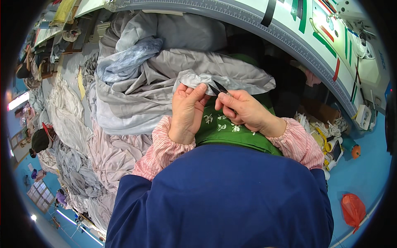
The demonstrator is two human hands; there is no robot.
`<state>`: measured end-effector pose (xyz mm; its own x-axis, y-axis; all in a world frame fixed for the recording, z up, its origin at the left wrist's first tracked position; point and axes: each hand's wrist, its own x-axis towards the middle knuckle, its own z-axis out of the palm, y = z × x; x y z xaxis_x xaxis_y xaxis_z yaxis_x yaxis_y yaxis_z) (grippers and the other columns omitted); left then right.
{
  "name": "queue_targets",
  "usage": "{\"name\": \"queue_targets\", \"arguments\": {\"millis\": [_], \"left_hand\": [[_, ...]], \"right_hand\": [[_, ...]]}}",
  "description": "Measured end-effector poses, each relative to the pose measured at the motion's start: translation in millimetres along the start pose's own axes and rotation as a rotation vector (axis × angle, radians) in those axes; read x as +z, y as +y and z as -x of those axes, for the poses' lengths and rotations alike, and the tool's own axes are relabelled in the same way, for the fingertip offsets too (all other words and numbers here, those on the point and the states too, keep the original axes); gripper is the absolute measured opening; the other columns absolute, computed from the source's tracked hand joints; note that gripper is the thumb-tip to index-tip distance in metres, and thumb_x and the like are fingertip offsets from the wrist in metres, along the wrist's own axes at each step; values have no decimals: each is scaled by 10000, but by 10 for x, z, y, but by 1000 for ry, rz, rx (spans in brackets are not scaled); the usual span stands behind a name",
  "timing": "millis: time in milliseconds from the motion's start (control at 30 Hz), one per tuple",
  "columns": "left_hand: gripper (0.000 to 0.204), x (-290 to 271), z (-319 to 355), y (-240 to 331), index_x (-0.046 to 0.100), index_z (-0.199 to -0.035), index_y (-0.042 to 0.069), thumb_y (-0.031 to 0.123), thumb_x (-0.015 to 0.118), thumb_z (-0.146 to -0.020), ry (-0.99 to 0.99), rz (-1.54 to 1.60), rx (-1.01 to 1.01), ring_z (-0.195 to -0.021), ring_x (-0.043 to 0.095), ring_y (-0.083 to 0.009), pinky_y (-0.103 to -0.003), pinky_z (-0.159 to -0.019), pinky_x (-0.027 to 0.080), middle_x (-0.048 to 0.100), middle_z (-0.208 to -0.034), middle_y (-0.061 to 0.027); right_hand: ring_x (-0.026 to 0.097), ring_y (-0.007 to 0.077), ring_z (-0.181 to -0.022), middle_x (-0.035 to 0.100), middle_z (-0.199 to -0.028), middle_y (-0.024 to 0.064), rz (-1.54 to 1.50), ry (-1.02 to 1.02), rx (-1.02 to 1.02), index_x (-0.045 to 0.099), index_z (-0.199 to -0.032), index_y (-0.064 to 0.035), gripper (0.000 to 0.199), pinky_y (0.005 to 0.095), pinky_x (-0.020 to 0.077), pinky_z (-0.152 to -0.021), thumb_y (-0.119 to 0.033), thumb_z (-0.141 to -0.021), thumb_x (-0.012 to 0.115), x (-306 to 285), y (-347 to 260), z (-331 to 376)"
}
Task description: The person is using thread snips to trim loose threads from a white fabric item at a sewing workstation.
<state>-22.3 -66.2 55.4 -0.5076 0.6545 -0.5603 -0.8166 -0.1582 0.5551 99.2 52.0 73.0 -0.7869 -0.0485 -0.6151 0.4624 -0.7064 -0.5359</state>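
My left hand (187,109) pinches the edge of a pale grey cloth (191,78) between thumb and fingers. Close beside it, my right hand (248,110) grips a small pair of thread snips (220,87). Their dark pointed blades are spread apart and touch or nearly touch the cloth by my left fingertips. My right fingers hide most of the handle. Behind both hands lies a thick heap of grey fabric (165,68), and the held cloth rests against it. A green apron (213,130) with white lettering shows below my hands.
A white worktable with a ruler strip (231,17) along its edge curves across the top. Part of a sewing machine (376,62) stands at the far right. More fabric piles (111,153) cover the left. A red plastic bag (353,211) lies on the blue floor (355,173).
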Motion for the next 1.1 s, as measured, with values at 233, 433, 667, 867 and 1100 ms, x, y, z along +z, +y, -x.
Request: {"name": "queue_targets", "arguments": {"millis": [233, 433, 667, 867, 1100], "left_hand": [[192, -3, 2, -25, 511, -960, 80, -3, 599, -811, 6, 11, -15, -811, 581, -121, -275, -703, 457, 605, -889, -8], [170, 57, 26, -24, 513, -947, 67, -4, 595, -816, 9, -18, -3, -814, 591, -139, -287, -730, 478, 612, -897, -26], [176, -5, 22, -76, 512, -939, 51, -21, 603, -805, -70, -24, 58, -821, 599, -151, -289, -740, 489, 617, -908, -48], [173, 29, 34, -74, 539, -953, 42, -11, 611, -805, 36, -51, 42, -790, 599, -150, -287, -727, 494, 619, -904, -50], [98, -12, 36, -68, 578, -936, 39, 87, 589, -851, -51, 5, -2, -750, 592, -142, -294, -711, 489, 625, -872, -55]], "right_hand": [[255, 17, -426, 374, -550, -47, 32, 9, -30, 541, -846, -38, 300, 177, 198, -375, -298, -948, 431, 7, 13, -7], [248, 25, -442, 355, -550, -56, 20, 78, -149, 537, -807, -34, 413, 172, 190, -404, -404, -939, 413, -16, 59, -56], [225, 29, -446, 337, -552, -56, -7, 45, -136, 494, -739, -53, 481, 180, 187, -405, -484, -924, 385, 3, 90, -80], [221, 28, -426, 343, -545, -52, -112, 28, -224, 489, -733, -61, 497, 180, 180, -390, -503, -922, 362, -17, 62, -42], [225, 31, -387, 354, -527, -42, -126, -20, -14, 519, -763, -48, 555, 184, 182, -357, -542, -916, 318, 8, 19, -18]]}}
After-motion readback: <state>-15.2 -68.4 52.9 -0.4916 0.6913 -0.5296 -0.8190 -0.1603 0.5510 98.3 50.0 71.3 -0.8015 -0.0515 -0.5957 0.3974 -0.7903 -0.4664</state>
